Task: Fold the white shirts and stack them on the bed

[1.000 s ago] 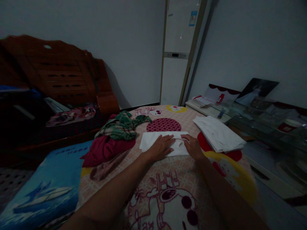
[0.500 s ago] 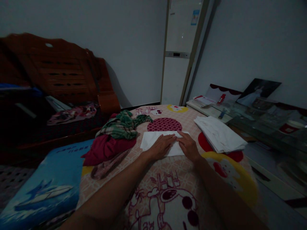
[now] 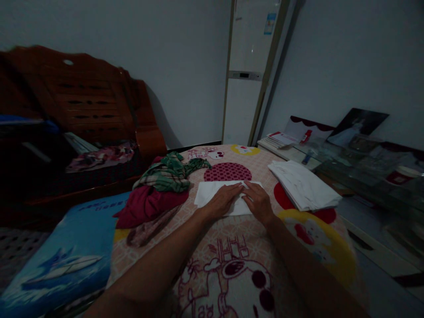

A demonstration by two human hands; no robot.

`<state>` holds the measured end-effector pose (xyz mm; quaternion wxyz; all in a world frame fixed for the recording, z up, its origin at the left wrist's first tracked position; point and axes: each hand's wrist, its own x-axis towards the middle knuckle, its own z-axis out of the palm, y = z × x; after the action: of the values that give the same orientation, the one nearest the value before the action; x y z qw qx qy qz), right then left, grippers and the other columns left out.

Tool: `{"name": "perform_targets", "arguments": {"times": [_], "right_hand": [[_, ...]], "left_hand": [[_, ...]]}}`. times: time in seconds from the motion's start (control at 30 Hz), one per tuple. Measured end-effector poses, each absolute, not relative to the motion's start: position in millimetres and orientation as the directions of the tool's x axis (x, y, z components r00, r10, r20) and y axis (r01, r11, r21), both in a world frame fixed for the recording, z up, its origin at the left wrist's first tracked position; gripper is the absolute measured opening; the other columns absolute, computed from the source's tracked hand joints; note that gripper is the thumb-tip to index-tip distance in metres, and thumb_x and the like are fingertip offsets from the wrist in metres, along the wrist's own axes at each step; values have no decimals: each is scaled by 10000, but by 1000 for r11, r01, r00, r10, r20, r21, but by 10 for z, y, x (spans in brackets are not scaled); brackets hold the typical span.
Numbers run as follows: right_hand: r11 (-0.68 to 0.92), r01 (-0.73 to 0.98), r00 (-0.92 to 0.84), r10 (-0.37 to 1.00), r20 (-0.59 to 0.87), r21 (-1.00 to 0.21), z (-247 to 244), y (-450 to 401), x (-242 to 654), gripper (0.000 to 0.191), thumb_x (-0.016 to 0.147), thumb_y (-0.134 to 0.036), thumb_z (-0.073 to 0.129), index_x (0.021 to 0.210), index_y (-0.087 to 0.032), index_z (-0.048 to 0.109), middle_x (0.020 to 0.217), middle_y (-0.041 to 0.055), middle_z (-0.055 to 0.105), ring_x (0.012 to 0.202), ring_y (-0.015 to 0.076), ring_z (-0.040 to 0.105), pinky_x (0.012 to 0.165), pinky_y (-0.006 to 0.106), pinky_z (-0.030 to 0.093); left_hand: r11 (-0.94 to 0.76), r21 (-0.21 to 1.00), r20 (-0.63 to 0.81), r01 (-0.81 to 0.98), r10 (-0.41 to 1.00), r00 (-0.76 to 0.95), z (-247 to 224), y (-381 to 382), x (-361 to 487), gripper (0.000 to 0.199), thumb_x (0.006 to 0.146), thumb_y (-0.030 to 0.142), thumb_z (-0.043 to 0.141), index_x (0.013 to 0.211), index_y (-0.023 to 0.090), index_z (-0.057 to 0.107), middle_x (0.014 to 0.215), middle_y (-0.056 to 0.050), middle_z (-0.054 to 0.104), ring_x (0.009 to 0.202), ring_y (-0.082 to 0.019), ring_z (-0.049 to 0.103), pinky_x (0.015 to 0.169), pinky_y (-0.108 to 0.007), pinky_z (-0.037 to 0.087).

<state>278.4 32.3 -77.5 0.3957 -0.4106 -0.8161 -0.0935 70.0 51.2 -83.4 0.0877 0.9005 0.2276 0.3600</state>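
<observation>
A folded white cloth (image 3: 207, 191) lies flat on the patterned table cover (image 3: 232, 229). My left hand (image 3: 224, 199) rests palm down on its middle, fingers stretched toward the right. My right hand (image 3: 258, 201) lies on the cloth's right part, fingers pointing up and left, with its fingertips close to those of my left hand. To the right is a stack of folded white cloths (image 3: 303, 185). On the left a green plaid cloth (image 3: 167, 172) is heaped on a dark red cloth (image 3: 154, 205).
A glass-topped cabinet (image 3: 351, 172) with papers (image 3: 280, 139) and a cup (image 3: 402, 174) stands along the right. At the left are a wooden bench (image 3: 92, 101) and a blue printed surface (image 3: 73, 251). A tall white appliance (image 3: 243, 106) stands behind.
My left hand's fingers have drawn closer together, and my right hand has shifted slightly left on the white cloth. The other cloths have stayed put.
</observation>
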Motion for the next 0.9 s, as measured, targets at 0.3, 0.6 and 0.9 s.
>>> {"name": "perform_targets", "arguments": {"times": [0.3,0.6,0.9], "right_hand": [[564,821,-428,709,560,-87,-778,316,2809,326,941,-364,512,1144,-179,687,1512,144,397,1364,304,389,1091,501,359],[421,894,-349,869,351,-151,-751,285,2593,539,894,-545,533,1139,-91,688,1594,187,182,1438,378,232,1139,565,225],[423,899,-357,856,373,-110,-754,304,2571,442,953,-338,459,1329,-125,553,1557,193,290,1417,336,289,1126,563,236]], "left_hand": [[-891,320,618,322,453,642,-832,554,718,514,974,184,355,1487,218,335,1470,-160,449,1346,-240,446,1064,-445,417],[-884,338,612,322,466,639,-833,547,706,520,948,187,429,1465,220,386,1464,-170,455,1335,-254,459,1068,-463,399],[-874,349,621,339,486,615,-858,588,732,519,954,191,437,1467,244,377,1474,-153,449,1346,-253,449,1109,-528,334]]}}
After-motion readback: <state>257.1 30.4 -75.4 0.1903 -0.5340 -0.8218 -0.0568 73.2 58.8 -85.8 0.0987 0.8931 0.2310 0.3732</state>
